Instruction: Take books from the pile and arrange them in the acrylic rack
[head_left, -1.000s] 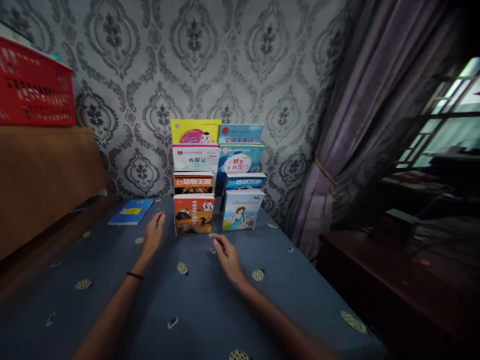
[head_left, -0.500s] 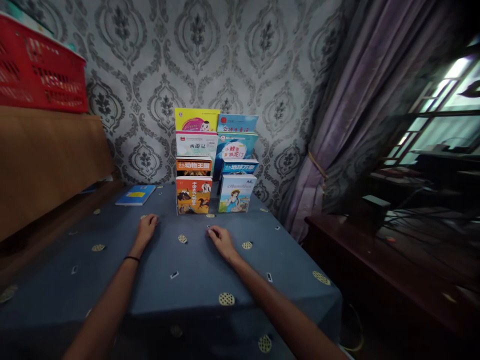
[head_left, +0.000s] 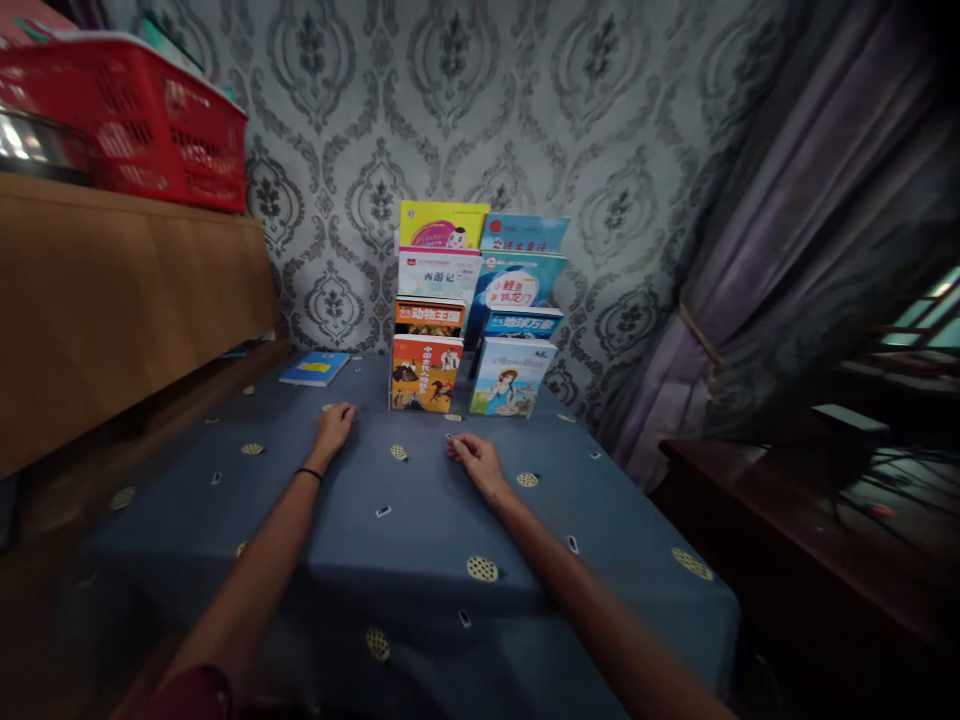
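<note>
My left hand (head_left: 335, 428) rests on the tablecloth (head_left: 352, 560), its fingers curled in and nothing showing in them. A dark band circles that wrist. Further right, my right hand (head_left: 478, 464) lies on the cloth with thumb and fingers drawn together; no object shows in it. Just beyond the right hand, books stand upright in two stepped columns. An orange book (head_left: 427, 374) is at the front of the left column, and a pale book with a girl in blue (head_left: 511, 378) fronts the right one. Behind and left of my left hand, a blue book (head_left: 315, 368) lies flat.
A red plastic basket (head_left: 172, 125) sits on a wooden cabinet (head_left: 135, 300) at the left. Patterned wallpaper (head_left: 337, 150) backs the table. A tied purple curtain (head_left: 720, 270) hangs at the right, beside a dark red wooden surface (head_left: 757, 500) with cables.
My view has turned to the left, so the books, table and both hands appear further right. Both hands keep the same pose on the cloth.
</note>
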